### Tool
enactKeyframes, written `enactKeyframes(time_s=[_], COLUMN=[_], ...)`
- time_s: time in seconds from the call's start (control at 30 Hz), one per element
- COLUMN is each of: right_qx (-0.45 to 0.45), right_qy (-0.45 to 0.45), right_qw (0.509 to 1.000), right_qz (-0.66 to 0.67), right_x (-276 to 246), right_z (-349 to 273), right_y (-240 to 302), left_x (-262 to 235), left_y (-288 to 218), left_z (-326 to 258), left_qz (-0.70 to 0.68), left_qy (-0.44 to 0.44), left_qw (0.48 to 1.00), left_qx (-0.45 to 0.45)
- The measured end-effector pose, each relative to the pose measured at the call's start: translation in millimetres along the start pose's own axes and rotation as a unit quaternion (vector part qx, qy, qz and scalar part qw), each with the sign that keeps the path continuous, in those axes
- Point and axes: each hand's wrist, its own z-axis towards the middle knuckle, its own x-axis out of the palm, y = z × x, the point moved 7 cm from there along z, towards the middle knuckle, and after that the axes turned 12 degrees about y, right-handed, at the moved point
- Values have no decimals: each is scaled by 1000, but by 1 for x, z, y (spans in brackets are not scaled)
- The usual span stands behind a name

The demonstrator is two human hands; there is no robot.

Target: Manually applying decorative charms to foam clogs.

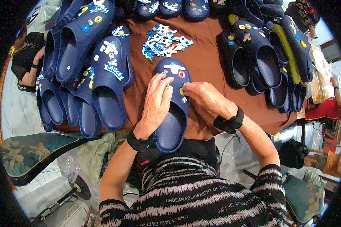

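A navy clog (172, 126) lies in front of me, toe pointing away, its heel near the table's front edge. On its toe are a white character charm (174, 68), a round red-and-white charm (181, 74) and smaller ones. My left hand (157, 101) grips the left side of the upper, its fingers bent over the top and the thumb hidden. At the right side of the upper, my right hand (208, 97) pinches a small yellow charm (182, 91) against the clog. Just beyond the toe lies a pile of loose blue and white charms (165, 41).
Decorated navy clogs (109, 108) stand crowded at the left, with more clogs (268, 60) stacked at the right and a row along the far edge. A brown cloth (206, 41) covers the table. Padded chairs (38, 151) flank me, and people sit at both sides.
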Motion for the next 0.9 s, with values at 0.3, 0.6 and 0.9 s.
enactKeyframes(time_s=[0.3,0.6,0.9], right_qx=[97,101,-77], right_qy=[49,1,-147], right_qw=[979,910,983], right_qz=[170,403,79], right_x=[0,23,-3], right_z=[17,0,-13], right_y=[-35,-54,-18], left_x=[0,-1,-2], left_y=[-1,-4,-2], left_z=[2,2,1], left_qz=[-8,-30,-27], left_qy=[4,-2,-5], left_qw=[1000,999,1000], left_qx=[-11,-12,-7])
